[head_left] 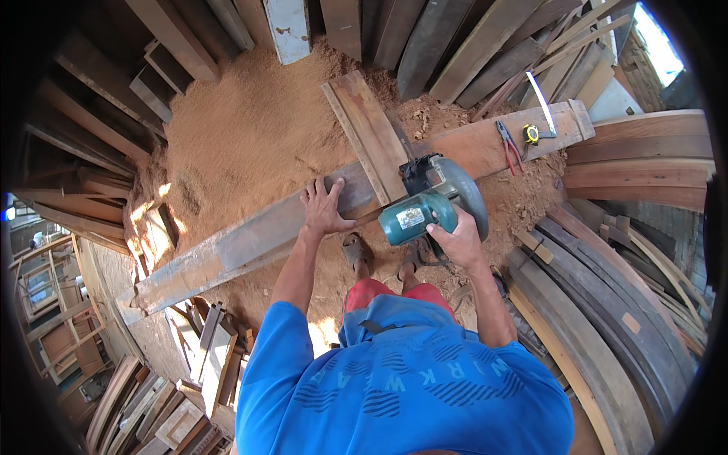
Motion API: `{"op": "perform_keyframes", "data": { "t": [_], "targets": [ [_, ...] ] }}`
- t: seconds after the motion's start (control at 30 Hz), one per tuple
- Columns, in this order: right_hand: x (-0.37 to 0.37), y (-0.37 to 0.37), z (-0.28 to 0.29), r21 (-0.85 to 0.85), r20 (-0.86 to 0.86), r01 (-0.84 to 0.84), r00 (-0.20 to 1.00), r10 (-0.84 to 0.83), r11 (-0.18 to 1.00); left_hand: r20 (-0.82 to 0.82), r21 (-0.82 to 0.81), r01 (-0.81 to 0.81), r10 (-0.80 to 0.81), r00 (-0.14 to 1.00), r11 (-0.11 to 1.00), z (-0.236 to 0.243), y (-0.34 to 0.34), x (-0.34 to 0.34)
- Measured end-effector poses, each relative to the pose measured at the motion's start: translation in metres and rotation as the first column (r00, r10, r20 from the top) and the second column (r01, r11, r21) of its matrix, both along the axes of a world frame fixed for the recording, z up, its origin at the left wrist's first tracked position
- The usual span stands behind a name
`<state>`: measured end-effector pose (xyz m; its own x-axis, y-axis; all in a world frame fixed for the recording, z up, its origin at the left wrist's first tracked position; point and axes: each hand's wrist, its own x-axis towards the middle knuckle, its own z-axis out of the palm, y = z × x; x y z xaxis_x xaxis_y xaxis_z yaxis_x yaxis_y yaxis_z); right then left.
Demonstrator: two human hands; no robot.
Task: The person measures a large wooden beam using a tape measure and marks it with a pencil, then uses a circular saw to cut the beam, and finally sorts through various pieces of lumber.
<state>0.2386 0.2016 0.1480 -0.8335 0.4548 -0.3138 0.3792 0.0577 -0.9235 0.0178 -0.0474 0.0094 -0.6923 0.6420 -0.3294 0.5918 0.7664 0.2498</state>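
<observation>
Left hand (324,208) splays flat on the long plank (250,241); right hand (461,241) wraps the circular saw (436,201) at the short board's (371,136) near end; apparently bracing, which calls for steady guidance.

Can make out large pale capital lettering (464,371) in a spread-out row across the blue shirt (409,417), set among dark striped patches (381,403) and partly lost in folds. Can also see a white rectangular label (411,218) on the teal body of the circular saw (438,206), but cannot read its small print. Can spot dark marks on the yellow tape measure (530,134), likewise too small to read
</observation>
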Motion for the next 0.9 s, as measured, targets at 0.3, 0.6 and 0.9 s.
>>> {"op": "perform_keyframes", "data": {
  "t": [0.3, 0.6, 0.9],
  "targets": [
    [-0.009, -0.01, -0.006, 0.035, 0.012, -0.11, 0.994, 0.11, 0.993, -0.092, -0.021, -0.018, 0.016, 0.996, 1.0, 0.001, 0.0, 0.007],
    [-0.005, -0.029, -0.022, -0.02, 0.03, -0.115, 0.993, 0.116, 0.993, 0.036, 0.003, -0.082, 0.082, 0.996, 0.997, 0.004, 0.002, 0.005],
    [-0.012, -0.036, -0.029, -0.055, -0.002, -0.1, 0.995, 0.1, 0.994, -0.021, 0.048, -0.087, 0.088, 0.996, 0.995, 0.001, 0.001, 0.007]
  ]
}}
